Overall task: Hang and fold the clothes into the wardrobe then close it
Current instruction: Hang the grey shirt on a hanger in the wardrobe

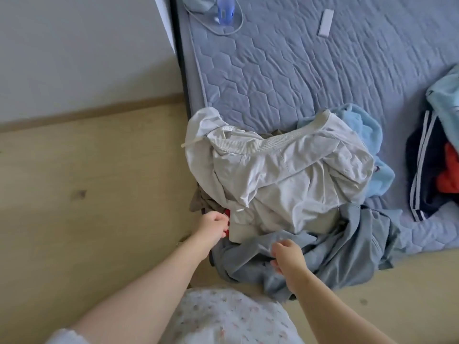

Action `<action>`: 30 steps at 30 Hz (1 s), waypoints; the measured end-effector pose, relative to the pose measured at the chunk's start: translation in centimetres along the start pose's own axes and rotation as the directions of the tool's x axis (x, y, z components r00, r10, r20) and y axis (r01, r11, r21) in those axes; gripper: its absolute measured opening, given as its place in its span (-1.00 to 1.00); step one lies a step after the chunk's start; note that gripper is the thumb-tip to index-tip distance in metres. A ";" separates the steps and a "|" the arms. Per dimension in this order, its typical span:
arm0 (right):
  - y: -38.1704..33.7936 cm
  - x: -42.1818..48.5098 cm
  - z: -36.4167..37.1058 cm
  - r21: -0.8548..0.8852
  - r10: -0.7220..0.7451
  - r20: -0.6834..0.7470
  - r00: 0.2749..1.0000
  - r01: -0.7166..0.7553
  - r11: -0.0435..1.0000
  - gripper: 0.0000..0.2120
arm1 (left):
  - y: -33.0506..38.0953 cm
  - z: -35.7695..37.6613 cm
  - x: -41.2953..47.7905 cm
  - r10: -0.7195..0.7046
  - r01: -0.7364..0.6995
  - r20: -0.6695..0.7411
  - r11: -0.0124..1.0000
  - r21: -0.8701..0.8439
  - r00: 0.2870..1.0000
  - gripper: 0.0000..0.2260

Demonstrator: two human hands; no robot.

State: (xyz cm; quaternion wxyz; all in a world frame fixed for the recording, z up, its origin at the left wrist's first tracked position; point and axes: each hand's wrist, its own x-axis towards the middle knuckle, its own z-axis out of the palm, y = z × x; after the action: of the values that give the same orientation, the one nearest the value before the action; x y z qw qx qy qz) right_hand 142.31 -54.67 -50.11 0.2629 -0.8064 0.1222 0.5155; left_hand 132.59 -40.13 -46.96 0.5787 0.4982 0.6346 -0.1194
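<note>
Clothes lie in a messy heap at the lower middle of the frame, on the corner of the bed [298, 58]. A white jacket [285, 175] sits on top. A light blue top [360, 120] peeks out behind it, and a grey cloth [335, 244] hangs over the bed's edge below it.

The right hand [289, 256] has its fingers curled into the grey cloth and pinches it. The left hand [213, 224] is curled at the jacket's lower left edge, where a bit of red shows. I cannot tell if it holds anything.

A second small heap sits at the right edge: a dark striped piece [422, 175] and an orange-red piece [449, 170].

No wardrobe is in view. Nothing looks folded or hung. I think the job has only just begun, and nearly all of it is left: folding, hanging, and closing the wardrobe.
</note>
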 end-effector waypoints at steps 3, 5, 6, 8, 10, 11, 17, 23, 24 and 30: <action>2.1 2.7 -3.3 -0.076 0.014 -0.051 0.999 -0.018 0.997 -0.88 | -2.6 5.1 0.8 -0.072 0.072 0.001 0.992 0.107 0.997 -0.83; 3.0 4.3 -5.3 -0.145 0.011 -0.103 0.995 -0.026 0.989 -0.87 | -4.3 8.5 1.2 -0.105 0.100 0.014 0.973 0.210 0.994 -0.85; 3.3 5.1 -6.3 -0.212 0.011 -0.133 0.991 -0.039 0.977 -0.87 | -4.8 9.9 1.4 -0.114 0.107 0.013 0.964 0.245 0.993 -0.86; 3.6 6.4 -7.7 -0.301 0.037 -0.266 0.963 -0.119 0.946 -0.81 | -5.1 11.9 2.0 -0.097 0.092 0.003 0.950 0.300 0.995 -0.83; 3.9 8.0 -9.1 -0.195 0.081 -0.424 0.902 -0.178 0.964 -0.55 | -5.3 13.6 3.1 -0.025 0.026 -0.009 0.924 0.382 1.000 -0.63; 4.1 8.9 -9.7 -0.129 0.090 -0.479 0.873 -0.171 0.977 -0.44 | -5.3 14.3 3.7 0.017 -0.015 -0.002 0.903 0.429 1.000 -0.51; 6.0 13.7 -12.8 0.003 0.218 -0.424 0.879 -0.239 0.971 -0.27 | -5.5 18.0 5.6 0.039 -0.045 0.025 0.687 0.725 0.999 -0.82; 6.2 13.3 -11.6 -0.009 0.158 -0.276 0.948 -0.167 0.986 -0.76 | -5.4 16.6 5.1 0.030 0.022 -0.104 0.887 0.462 0.994 -0.86; 5.7 12.6 -10.9 0.015 0.145 -0.268 0.952 -0.146 0.989 -0.78 | -5.0 16.0 4.7 0.036 0.011 -0.109 0.916 0.400 0.993 -0.86; -1.2 6.4 -8.1 0.303 0.049 -0.162 0.986 0.003 0.953 -0.86 | -0.5 9.1 1.6 0.014 -0.107 -0.473 0.980 -0.170 0.881 -0.84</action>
State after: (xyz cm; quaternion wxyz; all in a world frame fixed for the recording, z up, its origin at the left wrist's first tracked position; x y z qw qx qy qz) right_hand 151.89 -57.62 -52.79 0.3658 -0.7956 0.2308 0.4242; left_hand 138.05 -46.20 -51.29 0.4562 0.4741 0.7484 0.0842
